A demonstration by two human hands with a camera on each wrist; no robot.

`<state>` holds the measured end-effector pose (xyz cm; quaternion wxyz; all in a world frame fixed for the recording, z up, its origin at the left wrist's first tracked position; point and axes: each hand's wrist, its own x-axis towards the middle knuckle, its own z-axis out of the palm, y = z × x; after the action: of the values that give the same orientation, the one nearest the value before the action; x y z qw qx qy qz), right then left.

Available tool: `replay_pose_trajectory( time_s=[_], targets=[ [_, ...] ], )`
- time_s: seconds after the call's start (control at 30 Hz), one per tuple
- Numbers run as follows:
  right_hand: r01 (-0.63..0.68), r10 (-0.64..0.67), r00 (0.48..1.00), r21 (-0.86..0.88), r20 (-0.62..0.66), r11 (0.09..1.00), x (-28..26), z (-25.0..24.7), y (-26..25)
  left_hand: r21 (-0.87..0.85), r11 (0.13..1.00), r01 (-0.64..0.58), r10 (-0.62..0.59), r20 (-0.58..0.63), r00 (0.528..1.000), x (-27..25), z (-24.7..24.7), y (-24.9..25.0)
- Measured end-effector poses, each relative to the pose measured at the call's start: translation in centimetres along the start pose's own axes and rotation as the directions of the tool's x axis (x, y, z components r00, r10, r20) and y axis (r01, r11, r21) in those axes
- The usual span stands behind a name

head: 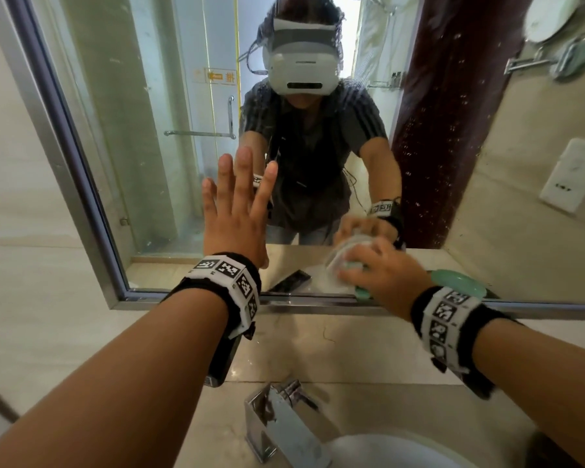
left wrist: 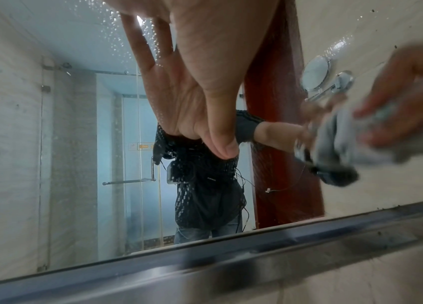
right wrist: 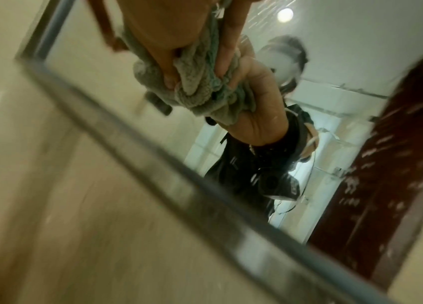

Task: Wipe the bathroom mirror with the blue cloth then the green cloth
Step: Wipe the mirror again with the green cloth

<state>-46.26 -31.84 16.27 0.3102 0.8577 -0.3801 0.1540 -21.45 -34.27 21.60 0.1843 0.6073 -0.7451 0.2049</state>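
The right hand clenches a bunched terry cloth, pale blue-green, against the mirror low and right, near its bottom frame. The left hand lies flat and released on the glass. The cloth looks soft, light and compressible; a wadded palm grip suits it.

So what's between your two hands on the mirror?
Only bare, droplet-speckled mirror lies between the left hand and the cloth-wiping right hand, per the head view.
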Motion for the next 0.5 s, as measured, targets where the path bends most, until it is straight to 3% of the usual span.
replay_pose_trajectory(
  time_s=[0.07, 0.13, 0.23, 0.3, 0.37, 0.5],
  targets=[
    [-0.182, 0.185, 0.970, 0.031, -0.159, 0.983, 1.4, -2.9, 2.1, -0.008, 1.000, 0.000, 0.000, 0.000, 1.000, -0.1, -0.1, 0.0],
    [-0.334, 0.347, 0.880, 0.096, -0.324, 0.938, 3.4, -6.3, 3.8, -0.004, 1.000, 0.006, -0.006, 0.011, 1.000, -0.1, -0.3, 0.2],
    [-0.469, 0.495, 0.755, 0.173, -0.430, 0.866, 5.6, -9.2, 5.0, 0.020, 1.000, 0.016, -0.016, 0.023, 1.000, -0.2, -0.4, 0.4],
    [-0.504, 0.544, 0.708, 0.218, -0.450, 0.836, 5.9, -9.1, 4.6, 0.025, 1.000, 0.019, -0.020, 0.032, 0.999, -0.2, -0.4, 0.4],
    [-0.482, 0.523, 0.739, 0.208, -0.426, 0.851, 5.1, -7.6, 3.5, 0.029, 0.999, 0.021, -0.022, 0.037, 0.999, -0.1, -0.4, 0.4],
    [-0.311, 0.322, 0.903, 0.086, -0.285, 0.947, 1.2, -2.4, 1.0, 0.041, 0.999, 0.025, -0.027, 0.044, 0.999, -0.1, -0.1, 0.4]
  ],
)
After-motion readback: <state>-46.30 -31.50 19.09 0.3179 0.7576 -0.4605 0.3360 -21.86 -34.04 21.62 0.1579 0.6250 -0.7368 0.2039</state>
